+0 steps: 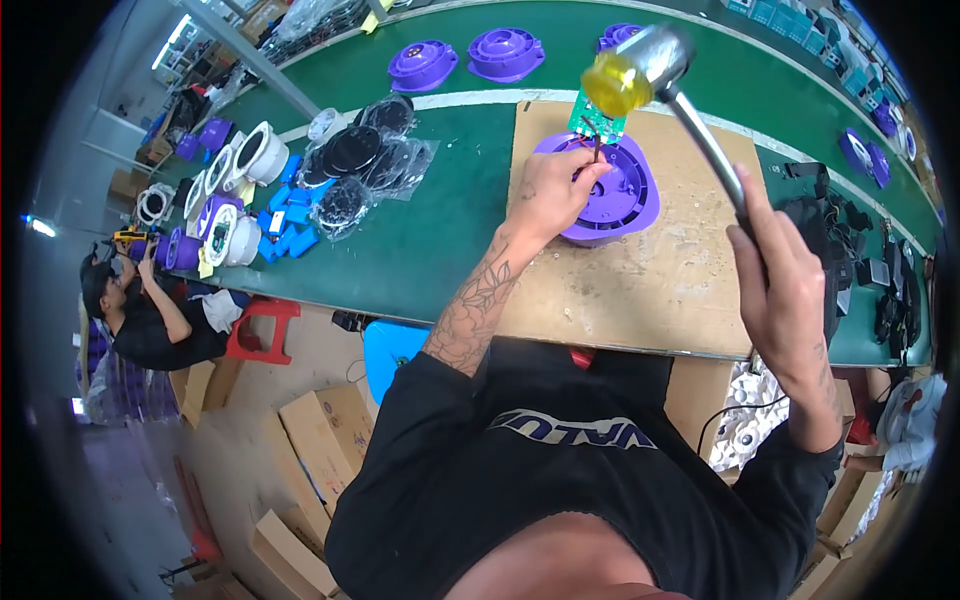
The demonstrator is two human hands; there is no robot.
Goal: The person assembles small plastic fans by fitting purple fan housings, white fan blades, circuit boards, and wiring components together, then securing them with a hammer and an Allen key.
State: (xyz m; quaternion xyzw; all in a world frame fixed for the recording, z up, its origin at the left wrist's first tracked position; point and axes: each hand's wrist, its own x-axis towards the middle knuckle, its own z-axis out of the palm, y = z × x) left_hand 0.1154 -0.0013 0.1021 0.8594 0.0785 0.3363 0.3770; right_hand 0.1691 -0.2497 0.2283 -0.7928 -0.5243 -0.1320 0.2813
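My right hand [785, 275] is wrapped round the handle of a hammer [700, 125]. Its metal head, with a yellow face [614, 85], is raised and slightly blurred above the board. Between the thumb and fingers of my left hand [548, 192] a thin dark rod [597, 148] stands up over a round purple plastic housing [620, 190]. That housing lies on a brown board [680, 280]; my left fingers partly cover it. A green circuit board [590, 122] sits at its far edge, partly behind the hammer's yellow face. The rod's lower end is hidden by my fingers.
Blue blocks [290, 215], bagged black discs [352, 150] and white ring housings [262, 152] crowd the green bench's left. Purple housings [505, 53] stand at the back. Black cables [835, 230] lie right. A co-worker [150, 315] sits far left, holding a yellow tool.
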